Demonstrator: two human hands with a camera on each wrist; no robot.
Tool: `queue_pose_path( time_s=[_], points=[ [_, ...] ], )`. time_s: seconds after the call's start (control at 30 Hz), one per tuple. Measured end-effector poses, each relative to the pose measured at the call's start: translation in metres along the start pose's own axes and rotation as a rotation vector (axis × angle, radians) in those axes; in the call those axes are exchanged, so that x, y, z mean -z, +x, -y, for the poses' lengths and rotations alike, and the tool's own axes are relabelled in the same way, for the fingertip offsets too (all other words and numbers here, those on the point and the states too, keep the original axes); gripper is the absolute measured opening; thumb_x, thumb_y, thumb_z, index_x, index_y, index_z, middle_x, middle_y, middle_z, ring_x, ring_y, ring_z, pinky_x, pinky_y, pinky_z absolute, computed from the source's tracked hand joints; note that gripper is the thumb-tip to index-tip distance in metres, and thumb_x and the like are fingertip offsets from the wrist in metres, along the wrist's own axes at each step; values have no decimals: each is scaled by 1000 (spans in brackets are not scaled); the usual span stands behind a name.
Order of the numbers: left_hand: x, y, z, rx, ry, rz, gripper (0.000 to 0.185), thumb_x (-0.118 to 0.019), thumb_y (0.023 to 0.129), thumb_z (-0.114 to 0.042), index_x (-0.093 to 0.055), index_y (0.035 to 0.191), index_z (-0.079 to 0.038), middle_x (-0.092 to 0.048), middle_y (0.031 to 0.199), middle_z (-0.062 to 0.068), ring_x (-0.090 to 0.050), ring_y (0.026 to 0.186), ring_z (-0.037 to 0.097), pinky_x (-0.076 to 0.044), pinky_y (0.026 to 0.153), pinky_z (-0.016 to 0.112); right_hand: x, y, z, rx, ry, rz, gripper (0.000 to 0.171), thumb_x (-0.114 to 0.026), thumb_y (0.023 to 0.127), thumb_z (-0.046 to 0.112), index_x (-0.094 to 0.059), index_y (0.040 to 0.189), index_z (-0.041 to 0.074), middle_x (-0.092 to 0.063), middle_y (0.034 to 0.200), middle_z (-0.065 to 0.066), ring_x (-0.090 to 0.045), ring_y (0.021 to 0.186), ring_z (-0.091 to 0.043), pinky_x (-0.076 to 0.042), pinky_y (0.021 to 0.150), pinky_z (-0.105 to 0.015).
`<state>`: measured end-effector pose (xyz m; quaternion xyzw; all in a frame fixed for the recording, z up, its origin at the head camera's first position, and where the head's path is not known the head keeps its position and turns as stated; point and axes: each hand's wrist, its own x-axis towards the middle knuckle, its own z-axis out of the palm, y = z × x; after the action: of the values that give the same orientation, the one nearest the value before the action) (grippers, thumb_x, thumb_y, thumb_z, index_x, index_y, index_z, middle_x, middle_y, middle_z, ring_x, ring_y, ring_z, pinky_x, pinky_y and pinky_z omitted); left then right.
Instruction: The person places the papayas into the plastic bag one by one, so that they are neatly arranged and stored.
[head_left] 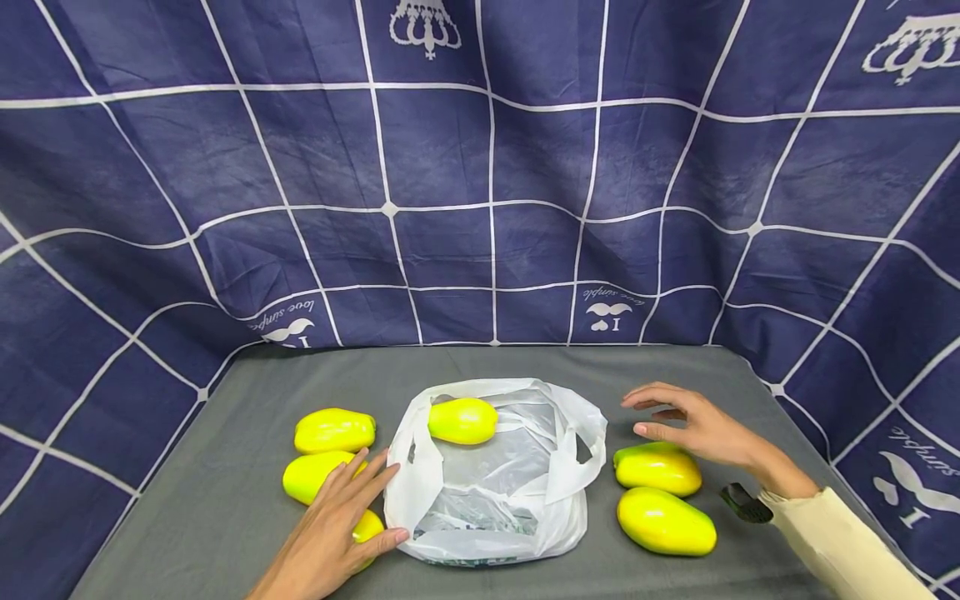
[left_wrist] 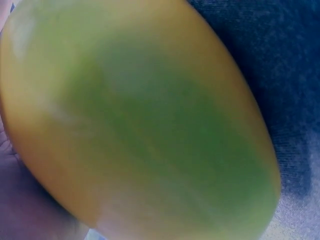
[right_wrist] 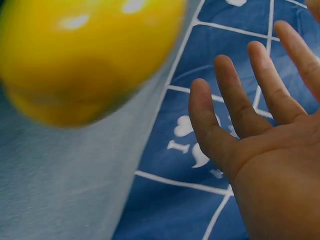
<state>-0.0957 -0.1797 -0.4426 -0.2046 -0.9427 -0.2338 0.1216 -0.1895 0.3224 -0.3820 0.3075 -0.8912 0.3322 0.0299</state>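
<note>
A white plastic bag (head_left: 487,550) lies with its mouth spread, and a yellow-green mango (head_left: 463,421) shows inside its far left part. My left hand (head_left: 337,517) is beside the bag's left rim, fingers spread, thumb and fingertips at the plastic. Beneath that hand, partly hidden, are a mango (head_left: 307,477) and another mango (head_left: 367,527); a mango (left_wrist: 150,120) fills the left wrist view. To the right, my right hand (head_left: 693,425) hovers with fingers extended and holds nothing. Just below it lies a mango (head_left: 658,471), with one more mango (head_left: 666,522) nearer me.
Farther back on the left sits a mango (head_left: 335,431). Grey cloth (head_left: 540,362) covers the table. A dark blue curtain with white grid lines (head_left: 540,167) rises behind it and along both sides. A small dark object (head_left: 746,503) is at my right wrist.
</note>
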Motion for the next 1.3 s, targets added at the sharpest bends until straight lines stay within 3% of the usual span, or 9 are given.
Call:
queue_pose_path(
  time_s=[0.13, 0.47, 0.73, 1.3],
  points=[
    [0, 0, 0, 7, 0, 11, 78, -67, 84, -66, -55, 145, -19, -49, 153, 0, -36, 146, 36, 7, 119, 11, -1, -10, -10, -1, 30, 15, 32, -73, 92, 13, -68, 122, 22, -66, 124, -3, -58, 115, 1, -57, 90, -30],
    [1, 0, -1, 29, -1, 26, 78, -66, 84, -67, -55, 145, -20, -48, 153, -1, -34, 147, 35, 7, 120, 12, -6, -32, -25, -98, 36, 57, 30, -72, 93, 19, -70, 122, 18, -65, 128, 0, -54, 118, 6, -57, 90, -34],
    [2, 0, -1, 32, -1, 36, 78, -65, 84, -68, -55, 145, -20, -48, 154, 0, -34, 147, 35, 8, 119, 11, -12, -42, -32, -40, 50, 46, 33, -75, 89, 12, -70, 122, 15, -65, 126, -8, -53, 117, 6, -53, 85, -24],
    [1, 0, 0, 19, -2, 27, 79, -66, 83, -67, -54, 145, -20, -47, 155, 0, -33, 148, 34, 7, 120, 12, -20, -47, -39, -9, 107, 78, 44, -80, 85, 14, -67, 126, 12, -64, 127, -14, -55, 119, 1, -42, 96, -10]
  ],
)
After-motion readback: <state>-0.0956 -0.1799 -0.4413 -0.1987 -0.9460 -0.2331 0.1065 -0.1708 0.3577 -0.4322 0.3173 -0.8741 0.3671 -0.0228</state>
